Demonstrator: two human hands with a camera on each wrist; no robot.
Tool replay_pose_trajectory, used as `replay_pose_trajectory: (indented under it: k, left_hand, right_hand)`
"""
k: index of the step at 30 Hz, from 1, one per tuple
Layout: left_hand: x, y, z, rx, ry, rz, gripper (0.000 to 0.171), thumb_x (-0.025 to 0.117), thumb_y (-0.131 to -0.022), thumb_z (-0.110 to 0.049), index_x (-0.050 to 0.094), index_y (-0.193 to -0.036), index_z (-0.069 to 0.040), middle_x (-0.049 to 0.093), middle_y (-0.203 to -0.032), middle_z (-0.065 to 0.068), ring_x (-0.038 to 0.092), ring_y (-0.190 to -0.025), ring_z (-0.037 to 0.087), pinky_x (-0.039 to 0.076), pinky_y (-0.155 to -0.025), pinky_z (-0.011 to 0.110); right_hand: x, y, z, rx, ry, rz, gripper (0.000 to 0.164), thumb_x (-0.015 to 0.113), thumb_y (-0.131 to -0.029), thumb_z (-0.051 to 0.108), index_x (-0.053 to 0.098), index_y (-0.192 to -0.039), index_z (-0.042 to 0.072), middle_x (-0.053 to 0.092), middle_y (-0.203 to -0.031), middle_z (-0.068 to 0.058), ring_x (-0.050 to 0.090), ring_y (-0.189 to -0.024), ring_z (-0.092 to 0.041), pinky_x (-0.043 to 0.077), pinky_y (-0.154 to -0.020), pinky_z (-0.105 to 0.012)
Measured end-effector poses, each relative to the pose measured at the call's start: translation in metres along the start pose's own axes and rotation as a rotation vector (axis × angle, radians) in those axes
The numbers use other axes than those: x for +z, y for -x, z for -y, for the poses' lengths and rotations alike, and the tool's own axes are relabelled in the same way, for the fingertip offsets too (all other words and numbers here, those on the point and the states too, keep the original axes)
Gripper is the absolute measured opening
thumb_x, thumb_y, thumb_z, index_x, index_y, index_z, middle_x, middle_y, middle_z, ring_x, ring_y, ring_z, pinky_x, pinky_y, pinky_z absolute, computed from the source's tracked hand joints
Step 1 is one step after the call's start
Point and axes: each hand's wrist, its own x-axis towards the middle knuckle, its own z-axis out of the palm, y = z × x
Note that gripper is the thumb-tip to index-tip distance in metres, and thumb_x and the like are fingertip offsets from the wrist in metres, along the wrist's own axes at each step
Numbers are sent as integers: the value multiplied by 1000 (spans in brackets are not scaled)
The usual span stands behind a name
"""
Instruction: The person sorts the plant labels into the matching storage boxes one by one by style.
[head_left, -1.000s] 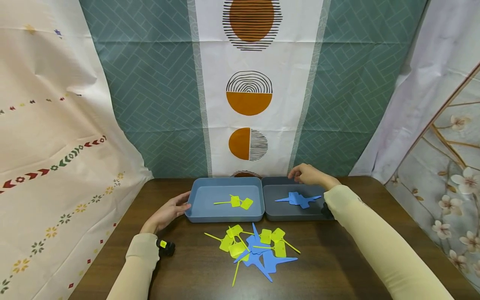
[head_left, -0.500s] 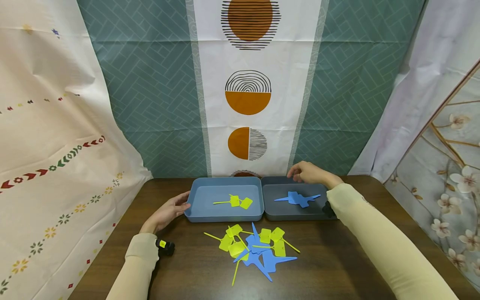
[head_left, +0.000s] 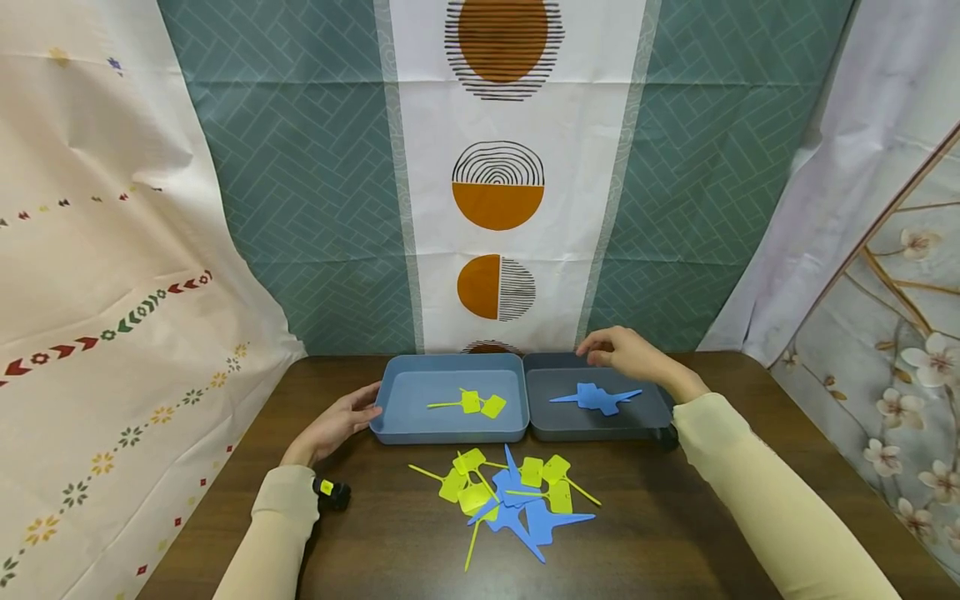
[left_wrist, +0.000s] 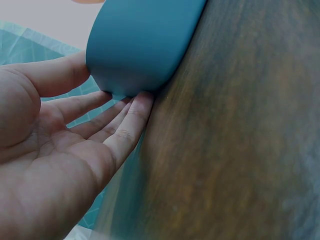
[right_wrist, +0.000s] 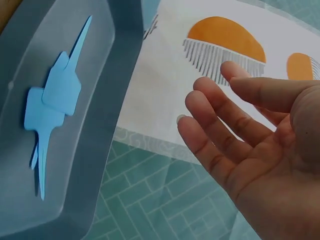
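My left hand [head_left: 339,423] rests at the left end of the light blue tray [head_left: 450,437]. In the left wrist view its thumb and nearly straight fingertips touch the outside of the tray wall [left_wrist: 140,45]. Two yellow plant labels [head_left: 470,402] lie in this tray. Above the back of the dark grey tray [head_left: 585,433] my right hand [head_left: 630,352] hangs with loosely bent fingers. The right wrist view shows nothing in that hand [right_wrist: 260,145]. Blue plant labels [head_left: 596,398] lie overlapped on the grey tray's floor.
In front of the trays lies a mixed pile of yellow plant labels [head_left: 472,498] and blue plant labels [head_left: 546,521]. The two trays stand side by side on the brown wooden table [head_left: 637,542]. A patterned curtain [head_left: 330,208] hangs behind them.
My right hand and forearm have shifted slightly to the right over the grey tray. The left hand, trays and labels stay as they were.
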Motion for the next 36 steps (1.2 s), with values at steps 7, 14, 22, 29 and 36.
replay_pose_trajectory:
  k: [7, 14, 22, 29, 36]
  left_hand:
    - [1, 1, 1, 3, -10, 2, 69, 47, -111, -8, 6, -165, 4, 9, -168, 32, 15, -154, 50, 17, -123, 64]
    - [1, 1, 3, 2, -16, 1, 69, 47, -111, -8, 6, -165, 4, 9, -168, 33, 15, -154, 50, 16, -123, 64]
    - [0, -1, 2, -16, -15, -14, 68, 46, -111, -8, 7, -165, 3, 9, -169, 31, 16, -154, 49, 16, -123, 64]
    - [0, -2, 1, -16, -23, -13, 68, 45, -111, -8, 6, -165, 3, 8, -169, 31, 15, -154, 49, 16, -123, 64]
    - [0, -1, 0, -21, -29, -19, 67, 46, -111, -8, 8, -165, 2, 9, -169, 30, 13, -154, 50, 16, -123, 64]
  right_hand:
    - [9, 13, 5, 15, -41, -64, 23, 54, -106, 2, 72, -119, 5, 73, -109, -13, 70, -100, -29, 57, -84, -43]
    - [19, 23, 9, -12, -90, -64, 20, 58, -107, 9, 73, -119, 5, 72, -105, -11, 66, -88, -28, 57, -75, -39]
    - [29, 27, 8, -4, -111, -36, 21, 56, -106, 4, 72, -120, 5, 71, -105, -8, 64, -90, -21, 57, -77, -39]
    - [40, 31, 11, -20, -126, -17, 20, 57, -105, 3, 72, -118, 6, 72, -105, -8, 66, -90, -23, 57, -73, -33]
    - [52, 33, 22, -82, -121, 37, 18, 61, -105, 8, 74, -117, 10, 73, -105, 0, 66, -95, -35, 57, -78, -36]
